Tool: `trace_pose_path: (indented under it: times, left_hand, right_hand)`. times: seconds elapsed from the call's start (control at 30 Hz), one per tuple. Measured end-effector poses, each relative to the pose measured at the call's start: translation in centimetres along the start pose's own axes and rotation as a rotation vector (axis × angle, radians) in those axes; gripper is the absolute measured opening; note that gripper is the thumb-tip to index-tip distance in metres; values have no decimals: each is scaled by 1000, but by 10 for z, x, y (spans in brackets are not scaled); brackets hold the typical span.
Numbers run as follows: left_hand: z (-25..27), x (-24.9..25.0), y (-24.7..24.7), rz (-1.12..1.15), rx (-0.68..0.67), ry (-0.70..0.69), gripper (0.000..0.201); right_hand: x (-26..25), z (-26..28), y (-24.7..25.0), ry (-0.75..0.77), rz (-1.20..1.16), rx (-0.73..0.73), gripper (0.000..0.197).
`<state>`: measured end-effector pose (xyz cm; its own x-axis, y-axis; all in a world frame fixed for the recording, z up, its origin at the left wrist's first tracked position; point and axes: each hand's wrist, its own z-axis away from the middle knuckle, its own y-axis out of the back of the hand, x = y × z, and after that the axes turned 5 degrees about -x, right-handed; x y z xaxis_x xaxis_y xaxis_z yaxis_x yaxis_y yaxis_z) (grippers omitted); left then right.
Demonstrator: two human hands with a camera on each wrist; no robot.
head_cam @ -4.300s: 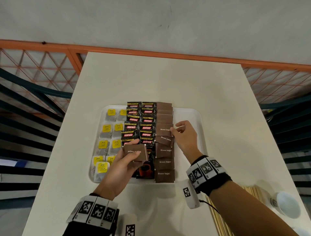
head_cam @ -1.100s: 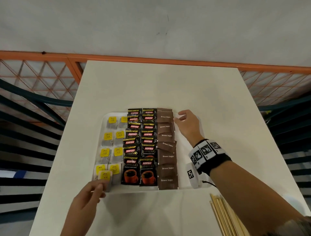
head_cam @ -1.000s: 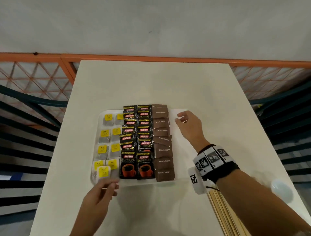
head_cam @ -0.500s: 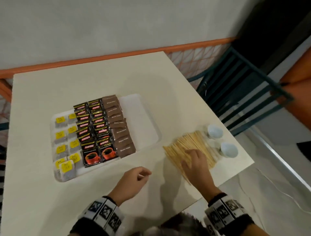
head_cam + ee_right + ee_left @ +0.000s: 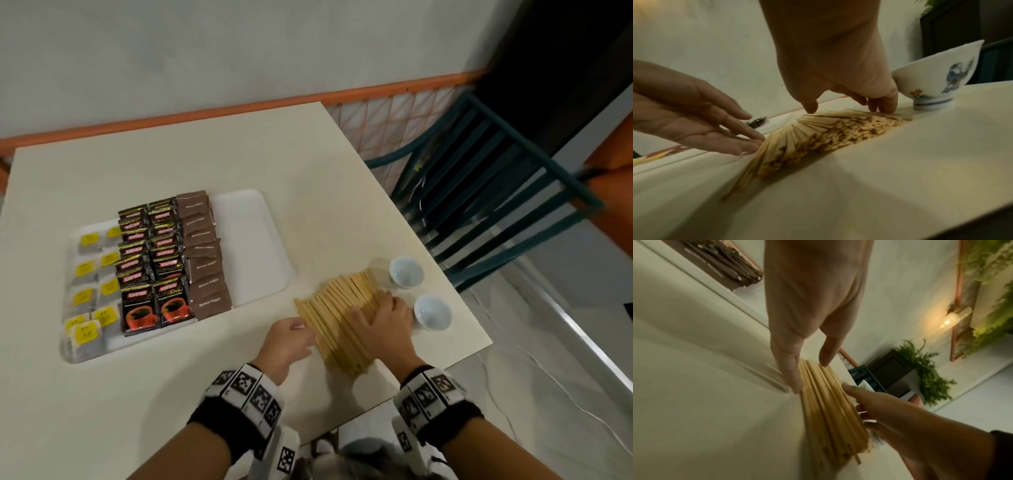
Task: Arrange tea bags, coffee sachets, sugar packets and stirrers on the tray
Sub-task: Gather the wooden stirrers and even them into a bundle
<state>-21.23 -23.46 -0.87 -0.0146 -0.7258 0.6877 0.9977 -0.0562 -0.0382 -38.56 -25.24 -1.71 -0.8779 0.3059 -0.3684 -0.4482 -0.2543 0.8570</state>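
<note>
Stirrers [image 5: 337, 322] lie in a loose wooden heap on the bench [image 5: 205, 144], fanned out toward its near right corner, off the tray and just beside the tray's right edge. The right hand [image 5: 383, 323] lies over the right side of the heap with its fingers [image 5: 882, 104] bent down so that the tips press on the sticks; the thumb [image 5: 810, 105] touches the top of the pile, and nothing is lifted. The left hand [image 5: 289, 342] comes in at the heap's left side with fingers [image 5: 740, 146] nearly straight and relaxed, palm up in the right wrist view, the tips touching the outermost sticks without gripping them.

The white tray [image 5: 253, 246] sits toward the left half of the bench. On it, tea bags [image 5: 90, 267] with yellow tags fill two columns at the left, black coffee sachets [image 5: 154, 260] overlap in two columns in the middle, and brown sugar packets [image 5: 205, 257] overlap in one column to their right. The right strip of the tray is bare.

Two small white cups [image 5: 406, 273] stand near the bench's right edge, just beyond the heap; the nearer one is just beside the right hand. A dark green chair [image 5: 496, 205] stands past that edge.
</note>
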Motion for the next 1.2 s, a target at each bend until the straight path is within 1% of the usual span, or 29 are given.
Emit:
trace_pose_path:
  times: [0.07,0.17,0.2,0.27,0.3,0.33,0.43,0.57,0.63,0.7,0.77,0.93,1.0,1.07,1.13,1.2]
  left_hand:
    - [-4,0,-10,96,45,4,42]
    - [-7,2,-24,138,121,-15,52]
    - [-7,3,-28,147,125,-27,49]
    - [-7,6,-34,157,108,-51,33]
    - [-7,8,-36,155,105,-51,28]
    - [-7,9,-37,154,103,-47,27]
    - [-11,11,-40,156,114,-18,32]
    - [-12,15,-45,39,170,-14,39]
    - [-14,16,-48,-2,225,-24,39]
    - [-15,17,-50,-15,259,-16,38]
    - [-16,20,-51,2,264,14,37]
    - [-21,26,-54,154,216,90,35]
    - [-22,27,-55,182,200,103,35]
    - [-24,27,-56,197,206,112,32]
    - [-27,26,-56,201,209,122,25]
    - [-27,26,-58,193,213,119,18]
  right_hand:
    - [-1,1,0,33,-43,-55,68]
    - [-3,1,-1,64,-144,-153,64]
    - [-5,1,-1,74,-150,-194,61]
    - [-8,2,0,101,-152,-269,54]
    - [-9,2,0,112,-151,-299,52]
    - [-11,3,1,122,-153,-327,50]
    - [-17,3,-1,159,-187,-364,42]
    - [-27,8,-1,355,-161,-374,19]
    - [-29,9,-1,384,-208,-377,18]
    - [-30,9,-1,345,-230,-379,23]
    - [-31,7,-2,306,-261,-385,28]
    - [-32,5,-4,202,-353,-403,45]
    - [-33,3,-6,193,-314,-402,45]
    - [-35,1,-7,197,-274,-401,39]
    - [-37,-1,-9,187,-278,-392,34]
    - [-36,0,-13,168,-335,-393,34]
